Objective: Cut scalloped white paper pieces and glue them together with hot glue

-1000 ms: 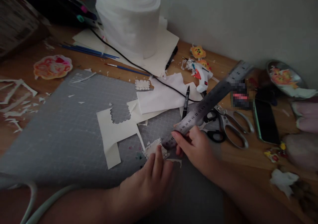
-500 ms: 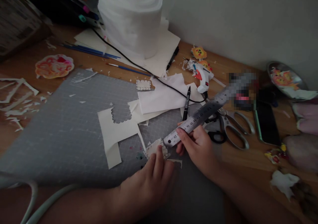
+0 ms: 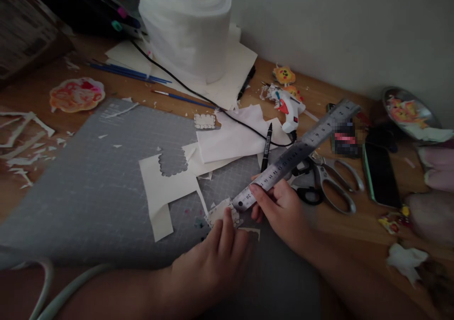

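My left hand [image 3: 216,258], low centre of the frame, presses fingertips on the small scalloped cutout [image 3: 222,212] on the grey cutting mat [image 3: 88,187]. My right hand [image 3: 282,208] grips the steel ruler [image 3: 294,154], its end just touching the cutout, not yet laid flat. Scissors [image 3: 326,180] lie beyond.

Scissors [image 3: 324,180] crowd the right; the mat's [image 3: 88,187] left lies open.
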The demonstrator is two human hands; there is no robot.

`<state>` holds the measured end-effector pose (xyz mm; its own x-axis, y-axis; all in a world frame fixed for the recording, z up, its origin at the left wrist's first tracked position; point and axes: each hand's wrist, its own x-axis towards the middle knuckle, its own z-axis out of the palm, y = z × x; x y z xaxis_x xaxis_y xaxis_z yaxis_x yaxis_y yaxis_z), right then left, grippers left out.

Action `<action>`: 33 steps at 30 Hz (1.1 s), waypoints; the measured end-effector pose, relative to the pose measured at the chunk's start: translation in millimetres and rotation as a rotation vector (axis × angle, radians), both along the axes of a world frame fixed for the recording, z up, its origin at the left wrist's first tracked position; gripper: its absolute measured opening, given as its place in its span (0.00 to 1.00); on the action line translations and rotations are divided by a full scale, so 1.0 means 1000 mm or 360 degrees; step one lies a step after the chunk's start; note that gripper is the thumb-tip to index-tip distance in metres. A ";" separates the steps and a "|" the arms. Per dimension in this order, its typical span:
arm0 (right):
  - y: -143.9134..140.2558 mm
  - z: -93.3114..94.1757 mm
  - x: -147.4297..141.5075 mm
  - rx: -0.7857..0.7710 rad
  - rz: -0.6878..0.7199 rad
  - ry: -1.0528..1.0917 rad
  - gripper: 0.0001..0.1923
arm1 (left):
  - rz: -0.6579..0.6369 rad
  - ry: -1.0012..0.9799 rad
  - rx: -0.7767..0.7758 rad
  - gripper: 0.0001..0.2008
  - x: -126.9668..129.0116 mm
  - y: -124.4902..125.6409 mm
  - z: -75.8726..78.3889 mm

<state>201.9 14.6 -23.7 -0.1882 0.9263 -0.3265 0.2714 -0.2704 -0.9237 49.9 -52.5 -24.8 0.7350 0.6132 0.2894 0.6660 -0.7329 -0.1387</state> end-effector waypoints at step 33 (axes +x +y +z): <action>0.001 -0.001 0.000 0.0029 0.0029 0.0004 0.12 | -0.0010 -0.0021 -0.0019 0.07 0.000 0.001 0.000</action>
<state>201.7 16.1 -25.0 -0.2058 0.9285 -0.3091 0.2736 -0.2487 -0.9291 50.0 -51.3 -25.0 0.7348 0.6122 0.2921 0.6634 -0.7384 -0.1211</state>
